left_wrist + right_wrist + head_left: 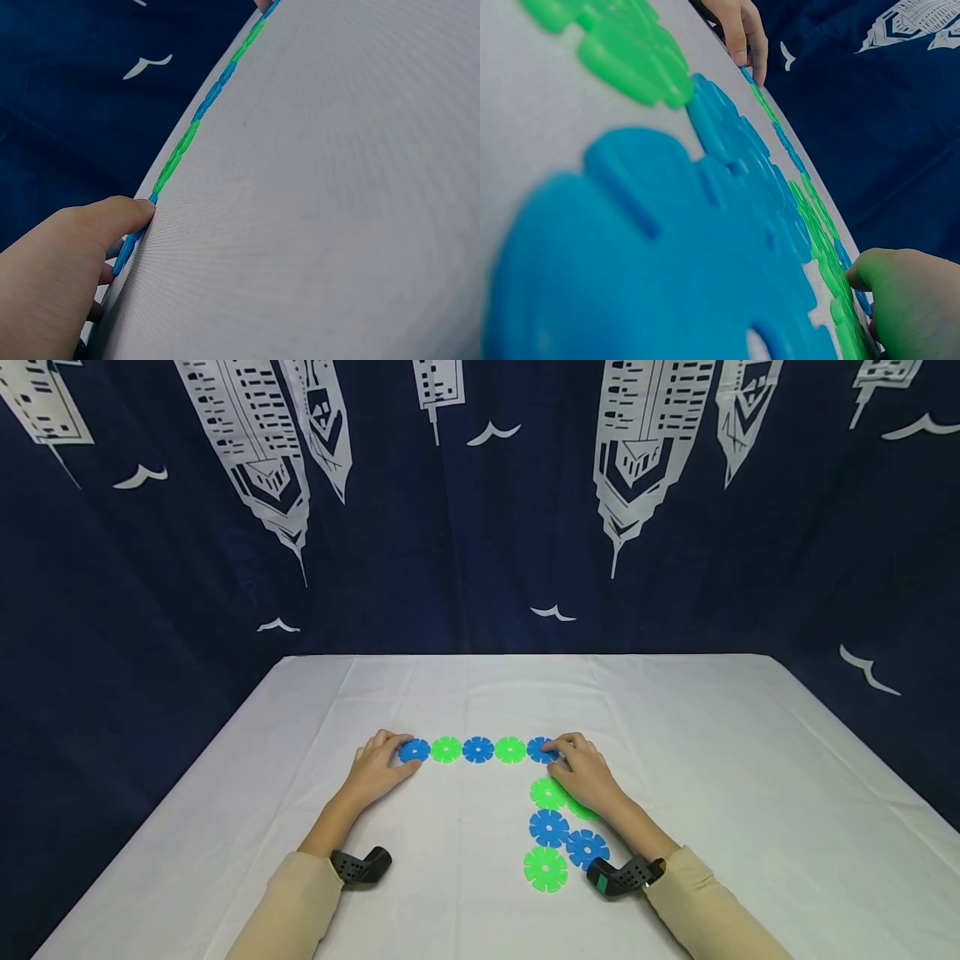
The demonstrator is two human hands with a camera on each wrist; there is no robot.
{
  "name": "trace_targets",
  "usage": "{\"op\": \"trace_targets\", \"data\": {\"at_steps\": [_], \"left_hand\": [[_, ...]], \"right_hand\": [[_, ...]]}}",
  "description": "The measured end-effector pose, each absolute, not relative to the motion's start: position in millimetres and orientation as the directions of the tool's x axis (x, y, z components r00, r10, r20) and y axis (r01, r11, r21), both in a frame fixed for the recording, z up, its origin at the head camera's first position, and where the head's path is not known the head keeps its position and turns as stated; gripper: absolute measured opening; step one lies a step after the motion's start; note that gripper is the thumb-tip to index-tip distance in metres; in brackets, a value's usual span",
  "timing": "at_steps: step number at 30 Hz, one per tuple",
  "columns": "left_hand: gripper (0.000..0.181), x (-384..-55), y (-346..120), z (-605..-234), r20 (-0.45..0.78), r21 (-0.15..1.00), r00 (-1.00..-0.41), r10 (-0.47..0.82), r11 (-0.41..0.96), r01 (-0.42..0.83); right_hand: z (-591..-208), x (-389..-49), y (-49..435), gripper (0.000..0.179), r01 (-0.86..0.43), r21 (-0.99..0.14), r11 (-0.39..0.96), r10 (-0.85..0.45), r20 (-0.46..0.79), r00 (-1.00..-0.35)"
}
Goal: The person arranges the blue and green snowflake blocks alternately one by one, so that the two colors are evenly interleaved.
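Colour scheme of my row, left to right: first blue disc (pixel 414 746), first green disc (pixel 446 746), second blue disc (pixel 477 746), second green disc (pixel 510 746), third blue disc (pixel 537 748) — a strict alternation of two bright, uniform hues. The cluster of discs (pixel 549 824) repeats the same blue and green. Tablecloth (pixel 390 693): plain white. Backdrop (pixel 450 543): navy, printed with inverted whitish towers (pixel 651 422), their windows marked in navy, and whitish birds (pixel 493 434). My left sleeve (pixel 288 906) and right sleeve (pixel 708 906): solid beige. My left wrist device (pixel 363 866): black; my right wrist device (pixel 624 877): black — with a green patch (pixel 602 883).
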State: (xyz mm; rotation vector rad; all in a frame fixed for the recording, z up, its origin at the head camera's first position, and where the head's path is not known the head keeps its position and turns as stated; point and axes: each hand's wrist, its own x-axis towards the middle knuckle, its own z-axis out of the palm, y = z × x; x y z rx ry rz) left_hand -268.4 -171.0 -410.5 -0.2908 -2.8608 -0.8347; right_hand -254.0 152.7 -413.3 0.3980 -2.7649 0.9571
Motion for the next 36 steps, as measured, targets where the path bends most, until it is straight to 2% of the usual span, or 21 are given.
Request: {"op": "trace_targets", "data": {"at_steps": [20, 28, 36], "left_hand": [[0.054, -267, -172, -411, 0.199, 0.516, -0.97, 0.143, 0.826, 0.228], [0.055, -270, -172, -408, 0.211, 0.507, -0.965, 0.158, 0.826, 0.246], [0.055, -270, -173, -409, 0.199, 0.508, -0.968, 0.15, 0.829, 0.233]], "right_hand": [[-411, -253, 151, 0.027, -0.304, -0.585, 0.751, -0.195, 0.243, -0.95], [-400, -256, 157, 0.034, -0.278, -0.671, 0.688, -0.217, 0.175, -0.96], [-392, -260, 175, 0.016, -0.3, -0.744, 0.597, -0.347, 0.098, -0.933]]}}
